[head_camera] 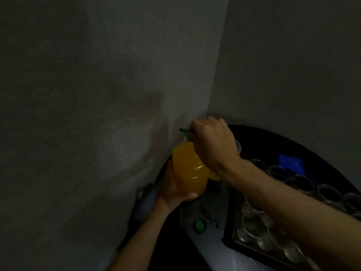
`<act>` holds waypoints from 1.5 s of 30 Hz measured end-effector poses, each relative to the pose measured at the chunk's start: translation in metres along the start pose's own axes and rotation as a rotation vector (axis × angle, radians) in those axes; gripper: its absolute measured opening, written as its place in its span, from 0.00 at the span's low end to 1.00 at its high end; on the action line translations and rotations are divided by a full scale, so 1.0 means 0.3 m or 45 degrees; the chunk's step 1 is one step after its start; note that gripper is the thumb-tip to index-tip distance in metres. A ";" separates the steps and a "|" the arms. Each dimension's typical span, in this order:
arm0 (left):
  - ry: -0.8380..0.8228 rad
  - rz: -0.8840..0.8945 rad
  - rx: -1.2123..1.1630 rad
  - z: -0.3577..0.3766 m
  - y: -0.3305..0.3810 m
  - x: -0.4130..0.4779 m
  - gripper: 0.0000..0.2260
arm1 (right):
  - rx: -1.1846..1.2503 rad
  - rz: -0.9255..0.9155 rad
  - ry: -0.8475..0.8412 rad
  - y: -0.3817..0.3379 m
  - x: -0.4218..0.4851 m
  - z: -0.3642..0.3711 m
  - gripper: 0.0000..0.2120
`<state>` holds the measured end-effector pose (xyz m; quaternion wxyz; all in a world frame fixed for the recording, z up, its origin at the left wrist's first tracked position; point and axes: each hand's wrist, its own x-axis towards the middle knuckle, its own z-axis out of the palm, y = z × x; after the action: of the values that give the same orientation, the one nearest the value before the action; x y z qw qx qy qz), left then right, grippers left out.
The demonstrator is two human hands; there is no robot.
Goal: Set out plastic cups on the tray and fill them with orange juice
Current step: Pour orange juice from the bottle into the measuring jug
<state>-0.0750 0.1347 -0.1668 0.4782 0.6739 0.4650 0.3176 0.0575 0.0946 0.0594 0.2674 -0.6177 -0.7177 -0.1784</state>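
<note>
Orange liquid filled the juice bottle [188, 169], held tilted off the table near the wall corner, left of the tray [229, 231]. Left hand [172, 190] wrapped round its base, probably to carry the weight. Right hand [212, 141] closed over the neck by a green handle [183, 130], likely to steer the pour. Clear plastic cups [278, 172] stood in rows on the tray and appeared unfilled. A loose green cap [199, 224] lay beside the tray.
</note>
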 end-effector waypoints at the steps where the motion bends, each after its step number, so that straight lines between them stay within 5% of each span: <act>1: -0.019 0.004 0.004 0.001 -0.019 0.011 0.68 | 0.020 -0.007 -0.002 0.002 -0.003 0.006 0.10; 12: -0.009 -0.031 0.040 -0.002 -0.004 0.052 0.59 | 0.092 0.028 0.047 0.031 -0.007 0.022 0.12; 18: 0.059 0.031 0.294 -0.001 0.036 0.046 0.57 | 0.019 0.028 0.010 0.043 -0.017 0.014 0.12; 26: 0.140 0.071 0.095 0.032 0.052 0.014 0.67 | 0.185 0.111 -0.122 0.017 0.024 -0.002 0.08; 31: 0.205 -0.033 -0.013 0.062 0.050 0.013 0.62 | 0.244 0.129 -0.197 0.024 0.039 -0.023 0.04; 45: 0.093 -0.045 0.465 -0.119 0.171 -0.023 0.71 | 0.504 0.372 -0.296 0.172 0.099 -0.098 0.11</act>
<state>-0.0923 0.1352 -0.1064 0.3364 0.7292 0.5438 0.2437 0.1103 0.1097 0.0968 0.3217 -0.6667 -0.6678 0.0781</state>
